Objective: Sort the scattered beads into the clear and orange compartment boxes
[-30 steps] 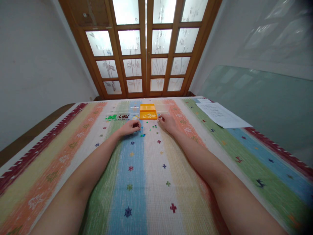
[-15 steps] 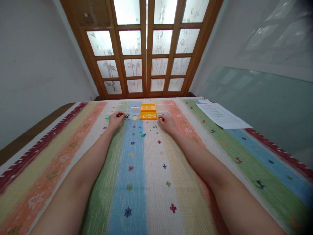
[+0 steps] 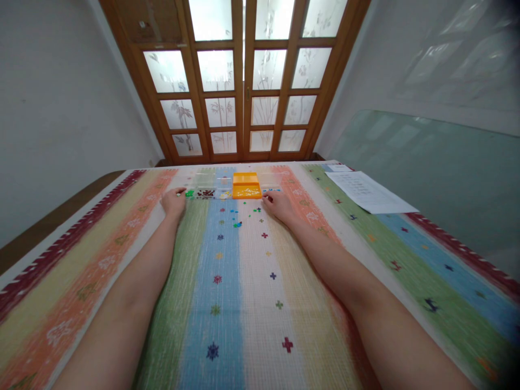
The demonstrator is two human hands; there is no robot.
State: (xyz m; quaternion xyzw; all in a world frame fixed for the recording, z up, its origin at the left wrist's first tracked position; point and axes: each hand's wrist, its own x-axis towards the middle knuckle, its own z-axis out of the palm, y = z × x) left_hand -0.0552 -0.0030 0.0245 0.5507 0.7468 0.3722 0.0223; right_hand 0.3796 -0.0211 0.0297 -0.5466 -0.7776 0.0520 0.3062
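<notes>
My left hand (image 3: 174, 202) is at the left end of a row of clear boxes, fingers curled together beside small green pieces (image 3: 189, 193). Whatever its fingertips may hold is too small to make out. Right of the green lie dark brown pieces (image 3: 206, 193) and then yellow and white ones (image 3: 225, 194). An orange box (image 3: 246, 185) stands open in the middle, white bits in its front part. My right hand (image 3: 277, 203) has its fingers closed at that box's front right corner, close to blue pieces (image 3: 271, 190); anything in its grip is hidden.
Several loose blue and green pieces (image 3: 237, 225) lie on the striped tablecloth (image 3: 252, 303) in front of the orange box. Printed paper sheets (image 3: 368, 190) rest at the right. Beyond the far table edge is a wooden door (image 3: 244, 108) with glass panes.
My left hand has moved left, from the dark brown pieces to beside the green ones, uncovering the brown pieces. My right hand has stayed at the orange box's corner.
</notes>
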